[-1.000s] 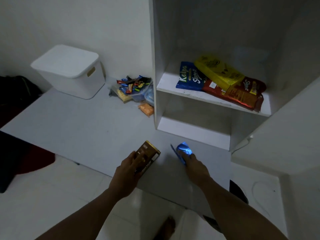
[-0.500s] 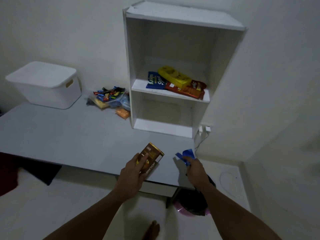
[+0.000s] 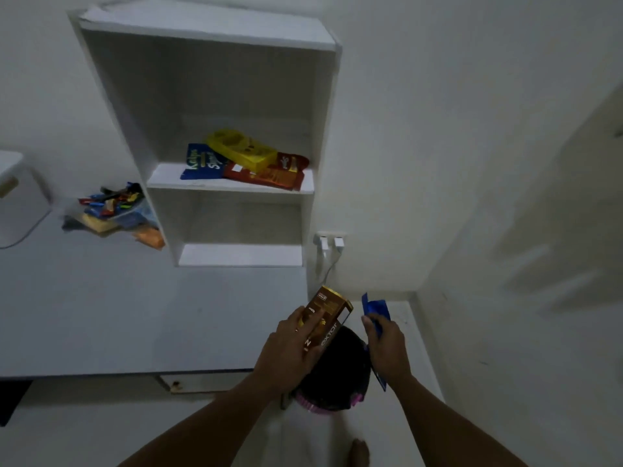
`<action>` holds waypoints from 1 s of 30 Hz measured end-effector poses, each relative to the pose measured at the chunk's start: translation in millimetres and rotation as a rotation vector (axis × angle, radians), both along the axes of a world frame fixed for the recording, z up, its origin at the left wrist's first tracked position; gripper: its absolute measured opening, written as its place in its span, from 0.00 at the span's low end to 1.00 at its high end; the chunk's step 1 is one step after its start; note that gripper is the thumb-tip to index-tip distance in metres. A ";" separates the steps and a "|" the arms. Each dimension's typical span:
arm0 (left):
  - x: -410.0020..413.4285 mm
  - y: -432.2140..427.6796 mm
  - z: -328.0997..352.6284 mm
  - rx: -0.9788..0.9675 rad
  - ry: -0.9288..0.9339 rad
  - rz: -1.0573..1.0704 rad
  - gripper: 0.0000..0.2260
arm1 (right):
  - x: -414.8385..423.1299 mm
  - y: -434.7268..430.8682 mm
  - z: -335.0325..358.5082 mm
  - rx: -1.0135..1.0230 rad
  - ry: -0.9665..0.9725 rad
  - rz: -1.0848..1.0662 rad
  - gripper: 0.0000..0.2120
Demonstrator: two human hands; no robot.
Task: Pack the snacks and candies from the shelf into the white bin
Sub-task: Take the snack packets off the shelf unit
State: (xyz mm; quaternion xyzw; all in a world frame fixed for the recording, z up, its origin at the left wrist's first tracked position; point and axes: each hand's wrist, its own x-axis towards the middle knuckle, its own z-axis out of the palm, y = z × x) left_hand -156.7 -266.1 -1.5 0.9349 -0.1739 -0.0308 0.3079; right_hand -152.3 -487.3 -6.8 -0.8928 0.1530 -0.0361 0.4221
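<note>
Snacks sit in three spots. On the middle board of the white shelf (image 3: 209,96) lie a blue packet (image 3: 201,162), a yellow packet (image 3: 242,154) lying across it, and a red packet (image 3: 269,173) to the right. Left of the shelf, on the grey table (image 3: 101,315), small bright candies (image 3: 111,202) are heaped on flat packs, with an orange one (image 3: 150,238) nearest. A brown box (image 3: 325,315) with gold edges and white lettering is up in the air at the near right, past the table's corner.

The left hand (image 3: 290,352) wraps that box from the left, fingers laid across its face and thumb underneath, tilting it away. The right hand (image 3: 387,348) pinches a blue wrapper (image 3: 376,311) between thumb and fingers, holding it upright just beside the box. Both forearms reach in from the near edge.

The white bin (image 3: 17,197) is cut off at the far left, only a corner and a handle showing. A dark round thing with a pink rim (image 3: 332,375) on the floor is half hidden under the hands; I can't make out what it is. Two white plugs (image 3: 332,244) sit on the wall.
</note>
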 end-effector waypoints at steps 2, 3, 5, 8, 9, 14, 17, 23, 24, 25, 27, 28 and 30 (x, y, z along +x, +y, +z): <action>13.0 -37.4 -14.1 -0.030 0.056 -0.007 0.28 | 11.7 -30.5 -17.8 -0.018 0.031 -0.015 0.20; 19.9 -56.2 -22.1 -0.049 0.088 -0.006 0.27 | 18.1 -46.5 -28.0 -0.017 0.050 -0.015 0.20; 34.5 -92.2 -44.1 -0.090 0.166 0.015 0.25 | 30.6 -78.0 -48.4 -0.016 0.081 0.022 0.21; 54.7 -136.3 -82.7 -0.079 0.292 0.110 0.25 | 54.4 -124.4 -88.9 -0.033 0.179 0.114 0.18; 59.8 -147.0 -96.7 -0.069 0.337 0.150 0.25 | 61.1 -136.5 -103.4 -0.027 0.220 0.122 0.19; 78.6 -174.6 -154.1 -0.063 0.529 0.333 0.23 | 85.2 -166.5 -166.9 -0.004 0.409 0.184 0.24; 84.0 -175.1 -182.9 -0.076 0.643 0.430 0.23 | 97.9 -163.2 -201.1 -0.002 0.499 0.259 0.23; 107.3 -171.6 -239.9 -0.104 0.751 0.567 0.23 | 125.1 -130.8 -282.5 0.128 0.650 0.277 0.18; 112.3 -172.6 -250.9 -0.113 0.764 0.575 0.24 | 129.6 -125.8 -295.8 0.177 0.670 0.235 0.17; 118.2 -173.2 -264.7 -0.115 0.776 0.578 0.24 | 134.3 -120.1 -306.5 0.228 0.680 0.183 0.17; 130.6 -172.3 -296.1 -0.114 0.806 0.599 0.24 | 143.1 -110.3 -331.6 0.322 0.708 0.097 0.18; 134.8 -172.1 -311.3 -0.113 0.830 0.617 0.24 | 148.1 -105.9 -342.3 0.372 0.733 0.064 0.19; 144.8 -171.6 -339.8 -0.130 0.857 0.617 0.24 | 158.3 -98.2 -362.2 0.442 0.796 0.034 0.19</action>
